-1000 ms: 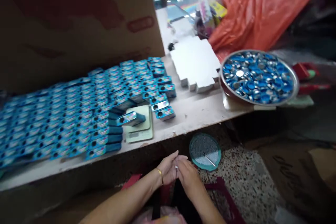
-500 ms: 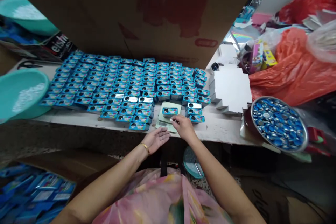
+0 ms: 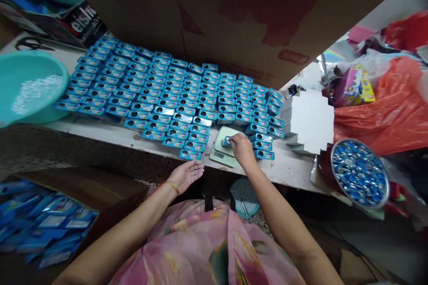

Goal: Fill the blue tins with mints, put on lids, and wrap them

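Observation:
A small blue tin (image 3: 225, 141) lies on a pale green weighing scale (image 3: 221, 159) near the bench's front edge. My right hand (image 3: 243, 150) is over its right part, with fingertips pinched together at the tin's top. Whatever the fingers hold is hidden. In front of the bench edge, my left hand (image 3: 187, 176) is open, palm up, with nothing on it. Packed rows of similar blue tins (image 3: 167, 91), with dark round holes in their tops, stand left of and behind the scale. A shorter column of tins (image 3: 264, 146) is to its right.
A turquoise basin (image 3: 50, 102) with white pieces stands at left. On the right are white cardboard pieces (image 3: 312, 118) and a pot of blue-and-silver caps (image 3: 359, 171). A tall carton (image 3: 207, 18) rises behind the tins. Blue packages fill a box (image 3: 110, 187) at lower left.
The view has shifted. My right hand has moved from the scale's front, where it pinched a small white piece, onto the tin. My left hand stays open, now farther from the scale.

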The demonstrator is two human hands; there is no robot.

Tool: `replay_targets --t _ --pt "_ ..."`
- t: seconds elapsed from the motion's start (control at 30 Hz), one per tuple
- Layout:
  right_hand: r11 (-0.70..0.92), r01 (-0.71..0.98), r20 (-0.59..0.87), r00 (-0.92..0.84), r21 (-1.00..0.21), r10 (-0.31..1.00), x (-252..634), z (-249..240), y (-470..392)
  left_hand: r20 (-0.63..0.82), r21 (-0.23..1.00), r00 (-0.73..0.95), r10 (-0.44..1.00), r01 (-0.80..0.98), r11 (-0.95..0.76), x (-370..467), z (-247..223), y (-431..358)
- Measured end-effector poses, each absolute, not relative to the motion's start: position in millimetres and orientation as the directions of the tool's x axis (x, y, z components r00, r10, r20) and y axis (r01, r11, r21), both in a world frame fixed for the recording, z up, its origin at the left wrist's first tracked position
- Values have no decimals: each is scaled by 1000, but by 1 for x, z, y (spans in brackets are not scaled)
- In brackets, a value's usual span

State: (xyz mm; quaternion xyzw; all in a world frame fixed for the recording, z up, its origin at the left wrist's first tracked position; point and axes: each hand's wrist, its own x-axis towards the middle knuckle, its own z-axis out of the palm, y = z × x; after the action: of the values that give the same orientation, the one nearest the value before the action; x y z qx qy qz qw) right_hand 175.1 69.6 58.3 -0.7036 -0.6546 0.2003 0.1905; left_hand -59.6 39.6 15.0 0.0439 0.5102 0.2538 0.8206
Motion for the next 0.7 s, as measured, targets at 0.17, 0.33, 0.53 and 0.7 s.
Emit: replay_targets --t 0.17,0.33,0.53,0.7 --pt "-153 681 27 246 -716 969 190 54 49 -809 326 360 465 -384 864 -73 11 43" --pt "-312 349 -112 491 -884 864 212 40 8 -828 316 343 444 -369 874 -85 7 41" --pt "-393 95 -270 579 -915 769 214 29 -28 -840 317 356 409 -289 903 -84 7 38" --pt "-420 -76 -383 581 -904 719 204 20 -37 -843 313 372 388 -248 917 -78 6 37"
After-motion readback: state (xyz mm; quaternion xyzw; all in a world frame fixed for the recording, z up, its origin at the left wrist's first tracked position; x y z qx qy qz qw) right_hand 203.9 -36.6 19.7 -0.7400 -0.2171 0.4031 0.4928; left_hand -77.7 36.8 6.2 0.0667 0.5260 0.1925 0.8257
